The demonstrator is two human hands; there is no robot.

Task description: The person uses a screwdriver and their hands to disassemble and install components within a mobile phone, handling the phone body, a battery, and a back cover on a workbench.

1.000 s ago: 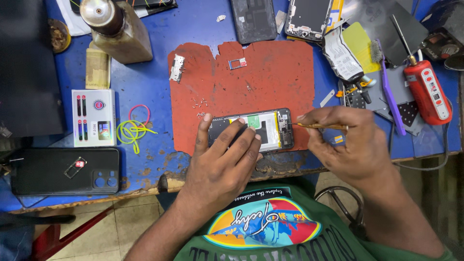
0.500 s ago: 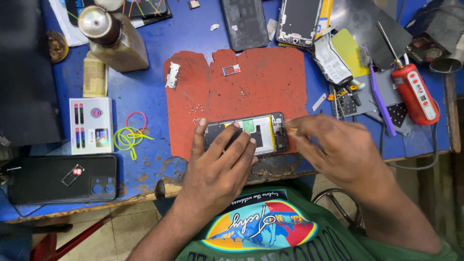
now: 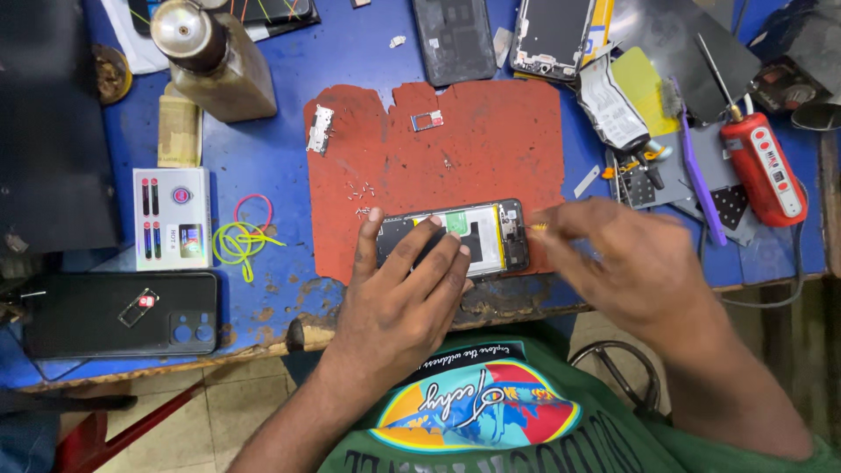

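An opened phone (image 3: 491, 229) with its back cover off lies on a red mat (image 3: 491, 140) at the near edge of a blue bench. My left hand (image 3: 405, 293) rests flat on the phone's left half, fingers spread over it, pinning it down. My right hand (image 3: 626, 263), blurred with motion, is closed on a thin tool with a yellow tip (image 3: 539, 227) that sits at the phone's right end. Tiny screws (image 3: 359, 190) lie scattered on the mat just above my left fingers.
A brown bottle (image 3: 215, 66) stands at the back left. A black phone cover (image 3: 118, 313), a white card (image 3: 171, 219) and yellow bands (image 3: 236, 241) lie on the left. Phone frames (image 3: 552, 35), a red electric screwdriver (image 3: 764, 166) and a purple brush (image 3: 696, 171) crowd the right.
My right hand has shifted slightly at the phone's right end and is now blurred. My left hand stays on the phone. The view has drifted a little.
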